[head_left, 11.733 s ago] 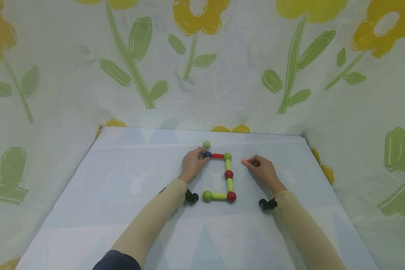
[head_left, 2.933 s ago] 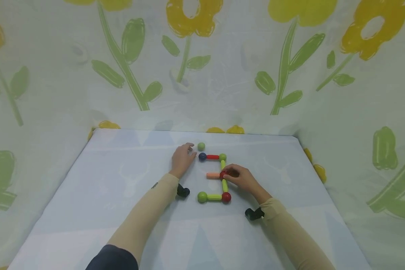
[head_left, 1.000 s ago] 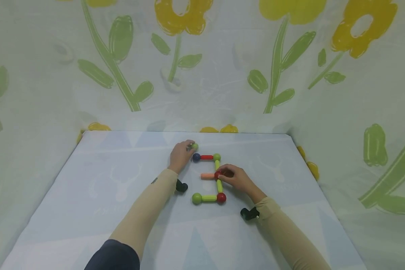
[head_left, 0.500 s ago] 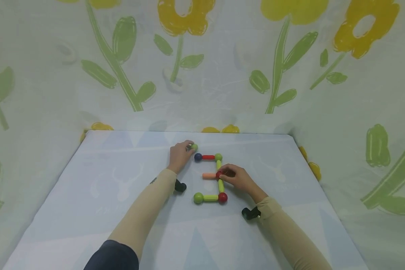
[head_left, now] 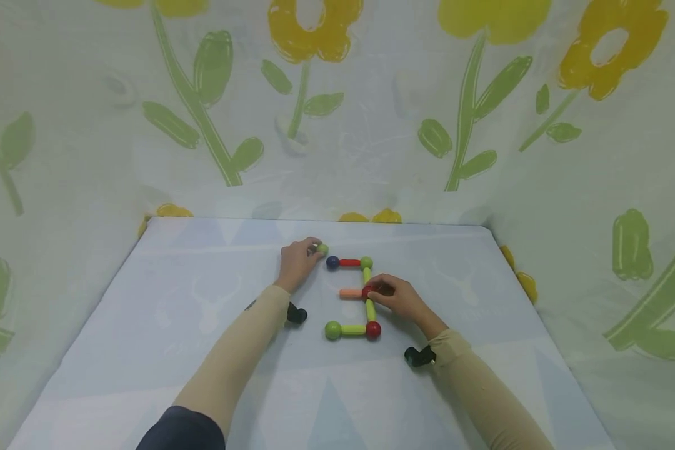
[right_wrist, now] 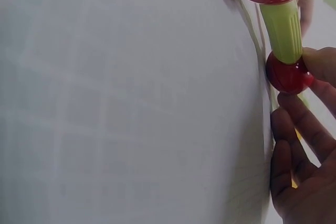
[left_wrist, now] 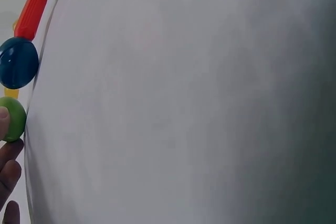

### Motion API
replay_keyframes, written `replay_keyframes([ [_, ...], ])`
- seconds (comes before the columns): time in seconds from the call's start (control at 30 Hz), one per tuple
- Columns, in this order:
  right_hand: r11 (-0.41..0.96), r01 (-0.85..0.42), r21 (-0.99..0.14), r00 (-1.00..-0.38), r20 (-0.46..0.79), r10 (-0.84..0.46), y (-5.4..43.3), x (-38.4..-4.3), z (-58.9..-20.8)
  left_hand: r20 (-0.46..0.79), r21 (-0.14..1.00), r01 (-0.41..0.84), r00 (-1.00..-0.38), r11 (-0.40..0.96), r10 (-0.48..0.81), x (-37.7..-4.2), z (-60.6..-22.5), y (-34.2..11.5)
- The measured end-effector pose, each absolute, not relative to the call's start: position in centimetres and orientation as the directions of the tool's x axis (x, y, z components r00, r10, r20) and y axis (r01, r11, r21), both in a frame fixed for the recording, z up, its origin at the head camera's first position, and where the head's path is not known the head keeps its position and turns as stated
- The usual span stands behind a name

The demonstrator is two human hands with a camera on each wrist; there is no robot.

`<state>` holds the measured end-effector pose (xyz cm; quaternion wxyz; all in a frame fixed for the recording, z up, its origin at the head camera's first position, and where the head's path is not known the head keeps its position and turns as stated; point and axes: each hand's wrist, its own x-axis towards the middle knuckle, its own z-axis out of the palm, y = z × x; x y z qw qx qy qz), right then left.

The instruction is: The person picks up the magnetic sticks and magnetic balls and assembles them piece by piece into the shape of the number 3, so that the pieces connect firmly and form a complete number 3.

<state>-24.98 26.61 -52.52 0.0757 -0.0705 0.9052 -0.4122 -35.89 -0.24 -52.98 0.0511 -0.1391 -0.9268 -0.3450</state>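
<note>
My left hand (head_left: 298, 262) pinches a loose green ball (head_left: 323, 249) between thumb and fingers, just left of a blue ball (head_left: 332, 262). The left wrist view shows the thumb on that green ball (left_wrist: 16, 119). My right hand (head_left: 400, 296) grips the middle red ball (head_left: 367, 292) of a ball-and-stick figure; in the right wrist view this red ball (right_wrist: 287, 74) sits between thumb and fingertips. From it an orange stick (head_left: 350, 294) points left, its far end bare. A red stick (head_left: 350, 263) joins the blue ball to a green corner ball (head_left: 366, 262).
The figure's lower side has a red corner ball (head_left: 373, 330), a yellow-green stick (head_left: 353, 329) and a green end ball (head_left: 333, 330). All lie on a pale printed tabletop (head_left: 202, 375). A flower-patterned curtain (head_left: 371, 125) surrounds the table's back and sides.
Since the earliest frame, the orange stick has gone from my right hand onto the middle red ball. My left hand has left the blue ball, taken the loose green ball and drawn it slightly nearer.
</note>
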Motion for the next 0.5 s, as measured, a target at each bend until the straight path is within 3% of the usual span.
replay_keyframes([
  [0.5,0.655,-0.052,-0.754,-0.98,-0.089,-0.18,26.4,-24.9,-52.4,0.205,0.644,0.319,-0.948,0.695,0.245,-34.9,-53.4,-1.8],
])
